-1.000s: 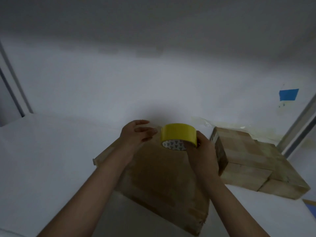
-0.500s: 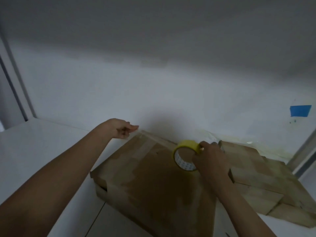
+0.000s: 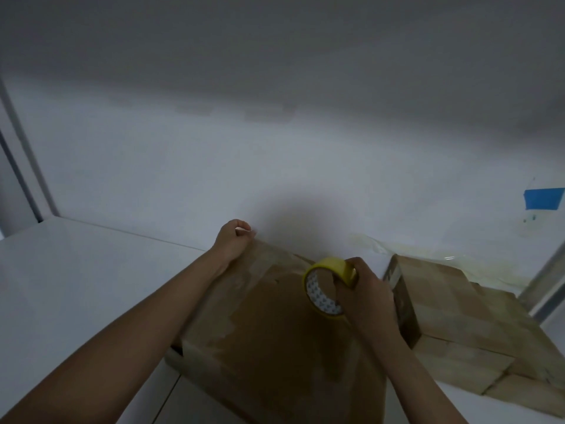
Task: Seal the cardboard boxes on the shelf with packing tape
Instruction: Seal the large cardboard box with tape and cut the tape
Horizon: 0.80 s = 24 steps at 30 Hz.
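A flat brown cardboard box lies on the white shelf in front of me, its top patched with strips of tape. My right hand grips a yellow roll of packing tape above the box's far right part. My left hand is closed at the box's far left corner, pinching what looks like the free end of a clear tape strip that runs along the far edge toward the roll.
A second, taped cardboard box stands to the right, close beside the first. Crumpled clear plastic lies behind it against the white back wall. A blue tape patch sticks on the wall at right. Shelf posts stand at both sides.
My left hand moved away from the roll to the box's far left corner, drawing tape out. My right hand tilted the roll and lowered it toward the box top.
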### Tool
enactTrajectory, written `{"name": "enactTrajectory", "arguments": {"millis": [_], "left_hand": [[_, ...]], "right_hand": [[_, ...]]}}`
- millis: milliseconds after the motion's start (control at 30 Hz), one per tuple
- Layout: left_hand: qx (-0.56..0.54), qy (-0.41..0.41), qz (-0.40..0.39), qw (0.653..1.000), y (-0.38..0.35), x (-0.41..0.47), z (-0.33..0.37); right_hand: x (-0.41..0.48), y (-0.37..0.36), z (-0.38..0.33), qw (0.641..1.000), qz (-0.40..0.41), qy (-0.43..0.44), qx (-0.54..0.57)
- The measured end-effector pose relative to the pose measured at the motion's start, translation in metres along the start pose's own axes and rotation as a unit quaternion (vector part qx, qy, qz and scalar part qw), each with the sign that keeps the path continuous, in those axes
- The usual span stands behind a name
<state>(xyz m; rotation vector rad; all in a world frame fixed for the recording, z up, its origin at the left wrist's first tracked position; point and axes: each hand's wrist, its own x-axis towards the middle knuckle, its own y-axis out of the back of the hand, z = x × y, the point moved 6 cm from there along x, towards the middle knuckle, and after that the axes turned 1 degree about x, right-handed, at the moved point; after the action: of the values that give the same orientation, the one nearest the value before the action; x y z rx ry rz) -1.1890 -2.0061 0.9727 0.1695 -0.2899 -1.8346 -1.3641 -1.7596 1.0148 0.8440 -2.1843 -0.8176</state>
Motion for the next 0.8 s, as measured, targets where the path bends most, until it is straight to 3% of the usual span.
{"name": "enactTrajectory", "arguments": {"millis": [267,467,567,633,700,800], "left_hand": [[0.081,-0.12,0.076,0.987,0.01,0.001,0.001],[0.131,-0.143,0.084,0.977,0.015,0.002,-0.008],[0.185,-0.17,0.072,0.965,0.021,-0.002,-0.01],[0.266,-0.199,0.049,0.942,0.023,-0.004,-0.008],[0.394,-0.252,0.022,0.884,0.016,-0.011,-0.004],[0.485,-0.286,0.004,0.826,0.008,-0.015,0.001]], "right_hand": [[0.001,-0.006,-0.002,0.997,0.025,0.043,-0.066],[0.003,-0.008,-0.007,0.996,-0.028,0.068,-0.054],[-0.003,-0.017,-0.003,0.996,-0.065,0.041,-0.054],[-0.006,-0.019,0.003,0.997,-0.061,0.017,-0.041],[-0.006,-0.018,0.002,0.997,-0.055,0.018,-0.054],[-0.002,-0.017,-0.005,0.992,-0.072,0.028,-0.099]]}}
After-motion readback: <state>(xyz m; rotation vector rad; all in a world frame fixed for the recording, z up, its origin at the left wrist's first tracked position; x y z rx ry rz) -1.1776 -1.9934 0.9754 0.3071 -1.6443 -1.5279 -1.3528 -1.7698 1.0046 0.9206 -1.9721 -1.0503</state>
